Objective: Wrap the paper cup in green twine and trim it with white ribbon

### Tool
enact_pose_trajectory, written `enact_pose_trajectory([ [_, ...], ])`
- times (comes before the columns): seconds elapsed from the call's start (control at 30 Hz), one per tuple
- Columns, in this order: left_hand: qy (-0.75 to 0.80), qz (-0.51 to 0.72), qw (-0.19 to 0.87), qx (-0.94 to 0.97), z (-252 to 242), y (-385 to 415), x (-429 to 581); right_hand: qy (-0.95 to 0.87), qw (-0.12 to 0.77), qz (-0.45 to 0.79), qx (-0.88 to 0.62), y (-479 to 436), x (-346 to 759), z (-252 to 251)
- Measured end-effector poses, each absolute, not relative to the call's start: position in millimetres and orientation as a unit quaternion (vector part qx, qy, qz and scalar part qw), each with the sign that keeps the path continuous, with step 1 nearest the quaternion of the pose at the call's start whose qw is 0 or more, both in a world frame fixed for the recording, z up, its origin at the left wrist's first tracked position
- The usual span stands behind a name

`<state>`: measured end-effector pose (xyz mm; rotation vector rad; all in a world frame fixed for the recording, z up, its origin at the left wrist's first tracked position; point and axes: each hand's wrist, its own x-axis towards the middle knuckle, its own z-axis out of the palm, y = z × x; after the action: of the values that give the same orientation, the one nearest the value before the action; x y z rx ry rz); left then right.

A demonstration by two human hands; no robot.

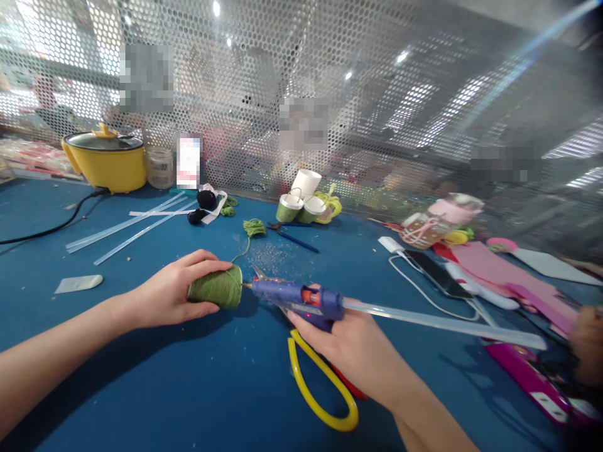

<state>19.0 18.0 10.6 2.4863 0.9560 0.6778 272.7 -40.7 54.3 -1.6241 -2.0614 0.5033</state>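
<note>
My left hand (176,290) is wrapped round a small cup covered in green yarn (217,289), lying on its side on the blue table (188,389). My right hand (351,342) grips a blue hot-glue gun (301,298) with a long clear glue stick (443,323) sticking out behind. The gun's nozzle touches the rim of the yarn-covered cup. A thread runs from the cup to a bundle of green yarn (254,227). Yellow-handled scissors (320,395) lie under my right hand.
A yellow electric pot (106,160) and a jar (160,166) stand at the back left, with clear glue sticks (127,229) before them. Yarn-wrapped cups (301,204) sit mid-back. A phone on a cable (433,267), pink sheets (499,270) and another person's hand (586,342) are right. A perforated metal screen (330,94) bounds the table.
</note>
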Motion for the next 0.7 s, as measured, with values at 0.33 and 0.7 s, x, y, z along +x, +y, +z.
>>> enact_pose_trajectory([
  [0.33, 0.335, 0.244, 0.166, 0.895, 9.8, 19.2, 17.7, -0.745, 0.22, 0.171, -0.606, -41.9, 272.7, 54.5],
  [0.7, 0.314, 0.252, 0.12, 0.908, 8.4, 20.3, 18.3, -0.736, 0.206, 0.169, -0.622, -39.0, 271.6, 56.8],
])
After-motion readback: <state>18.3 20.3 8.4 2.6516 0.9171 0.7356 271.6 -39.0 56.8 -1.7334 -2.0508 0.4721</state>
